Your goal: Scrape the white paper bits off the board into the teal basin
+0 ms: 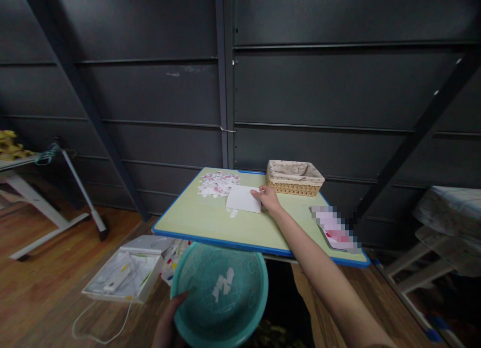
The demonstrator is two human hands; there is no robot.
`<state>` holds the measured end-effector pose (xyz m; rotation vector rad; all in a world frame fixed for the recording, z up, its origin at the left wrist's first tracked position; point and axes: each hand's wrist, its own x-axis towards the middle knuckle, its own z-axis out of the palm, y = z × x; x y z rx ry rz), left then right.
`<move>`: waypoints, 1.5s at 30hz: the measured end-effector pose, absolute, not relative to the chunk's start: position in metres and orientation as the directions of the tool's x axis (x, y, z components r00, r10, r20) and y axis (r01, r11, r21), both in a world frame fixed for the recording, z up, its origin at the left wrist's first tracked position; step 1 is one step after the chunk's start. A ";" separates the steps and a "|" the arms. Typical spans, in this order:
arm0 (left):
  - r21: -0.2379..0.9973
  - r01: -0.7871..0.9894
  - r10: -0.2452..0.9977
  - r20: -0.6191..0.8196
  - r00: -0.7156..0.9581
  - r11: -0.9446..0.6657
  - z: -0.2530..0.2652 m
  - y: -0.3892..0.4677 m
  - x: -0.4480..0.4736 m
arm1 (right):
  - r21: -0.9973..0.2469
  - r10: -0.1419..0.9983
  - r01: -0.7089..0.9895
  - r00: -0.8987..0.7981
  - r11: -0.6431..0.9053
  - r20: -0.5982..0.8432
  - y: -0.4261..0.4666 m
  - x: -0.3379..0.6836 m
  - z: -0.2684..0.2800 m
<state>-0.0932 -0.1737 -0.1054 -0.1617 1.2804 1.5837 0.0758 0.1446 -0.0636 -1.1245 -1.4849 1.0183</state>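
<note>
In my right hand (267, 197) is a white card (244, 199), gripped at its right edge and held low over the table (210, 221). A few small paper scraps (233, 213) lie at the card's near edge. Just left of it spreads a pile of torn paper pieces (216, 184), white with some pink. My left hand (175, 310) grips the left rim of a green plastic basin (263, 293), which sits below the table's front edge. Several white paper pieces (223, 284) rest in the bottom of the basin. The left fingertips are partly hidden.
A cloth-lined wicker basket (295, 188) stands at the back right of the table. A pinkish flat item (334, 228), partly pixelated, lies at the right edge. On the floor at left, an open white box (124, 275) holds a corded white device (118, 278). Dark metal panels (150, 92) rise behind.
</note>
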 end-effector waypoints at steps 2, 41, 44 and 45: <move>0.639 -0.761 0.627 -0.640 -0.445 0.111 -0.106 -0.174 -0.093 | -0.951 0.967 0.175 -0.016 0.253 0.254 0.148 0.080 -0.063; 0.599 -0.797 0.659 -0.630 -0.412 0.075 -0.107 -0.171 -0.100 | -0.996 0.736 0.090 -0.674 -0.010 -0.069 0.107 0.067 -0.054; 0.607 -0.792 0.663 -0.618 -0.422 0.062 -0.100 -0.171 -0.096 | -0.992 0.659 0.122 -0.743 -0.037 -0.116 0.100 0.065 -0.053; 0.605 -0.794 0.660 -0.622 -0.422 0.062 -0.098 -0.172 -0.095 | -0.991 0.637 0.129 -0.760 -0.039 -0.124 0.098 0.064 -0.053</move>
